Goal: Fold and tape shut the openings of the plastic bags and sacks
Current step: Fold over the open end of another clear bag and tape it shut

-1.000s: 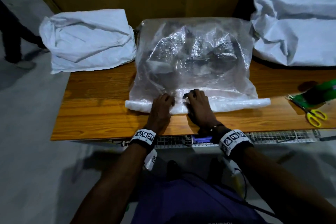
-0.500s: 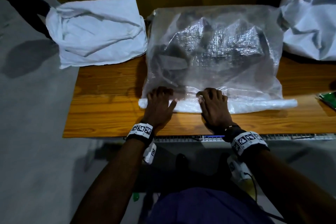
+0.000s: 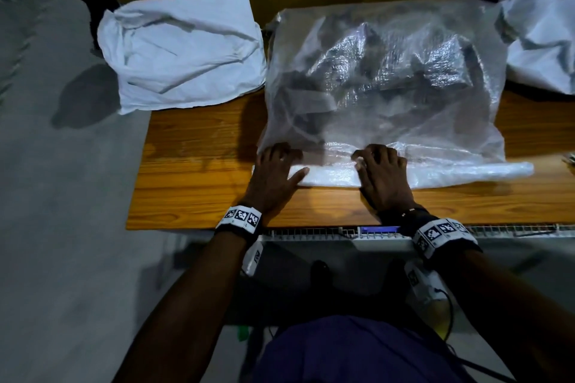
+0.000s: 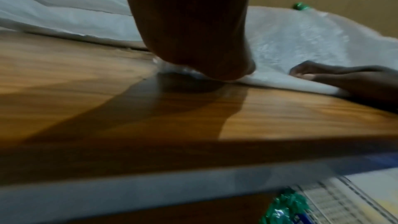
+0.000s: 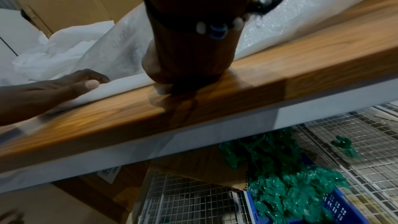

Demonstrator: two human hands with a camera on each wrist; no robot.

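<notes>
**Both hands pin the rolled mouth of the clear sack**

A wooden desk (image 3: pixel 193 183) stands against a tan wall over a grey floor, with a wire shelf below it holding a blue crate of green plastic pieces (image 5: pixel 301 192). On the desk lies a clear woven sack (image 3: pixel 385 78) with dark contents showing through; its near edge is rolled into a white band, the folded opening (image 3: pixel 460 174), running along the front of the desk. The left hand (image 3: pixel 273 174) lies flat on the band's left end, fingers spread and straight, thumb out along the roll. The right hand (image 3: pixel 384 174) presses near the middle, fingers slightly bent with the tips on the sack just behind the roll; neither hand grips anything. Pressing at two spots likely keeps the springy plastic from unrolling and sharpens the crease before tape goes on. A white sack (image 3: pixel 186 50) rests at the desk's left back corner, another white sack (image 3: pixel 541 28) at the right. No tape is in view.
</notes>
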